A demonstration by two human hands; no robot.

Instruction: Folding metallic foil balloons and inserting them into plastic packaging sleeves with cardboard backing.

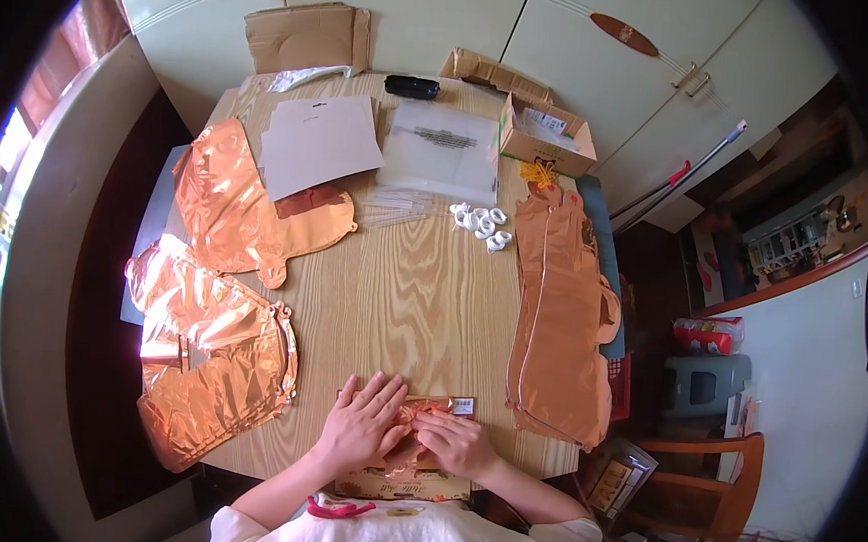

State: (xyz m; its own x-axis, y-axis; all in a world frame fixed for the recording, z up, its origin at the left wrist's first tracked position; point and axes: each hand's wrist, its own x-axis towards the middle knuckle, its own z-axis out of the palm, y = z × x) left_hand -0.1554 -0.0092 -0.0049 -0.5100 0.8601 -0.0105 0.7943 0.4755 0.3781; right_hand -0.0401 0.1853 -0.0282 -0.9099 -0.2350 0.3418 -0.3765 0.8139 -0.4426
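Close to my body at the table's near edge, a crumpled piece of rose-gold foil [406,464], looking like a folded foil balloon, lies on a printed card [362,485]. My left hand [364,425] is laid flat along its left side, fingers stretched out. On the right, my right hand [457,443] has its fingers bent together on the foil, gripping it. The middle of the foil is partly hidden by both hands. Flat foil balloons lie in a stack at the upper left [219,194], another at the lower left [208,348], and a long stack on the right [559,325].
Toward the back lie grey-white cards [323,148] and clear plastic bags [439,160]. Small white ribbon rolls [480,221] sit near yellow string [535,173] and an open cardboard box [556,146]. A black case [412,86] is at the far edge. A wooden chair [739,488] stands right.
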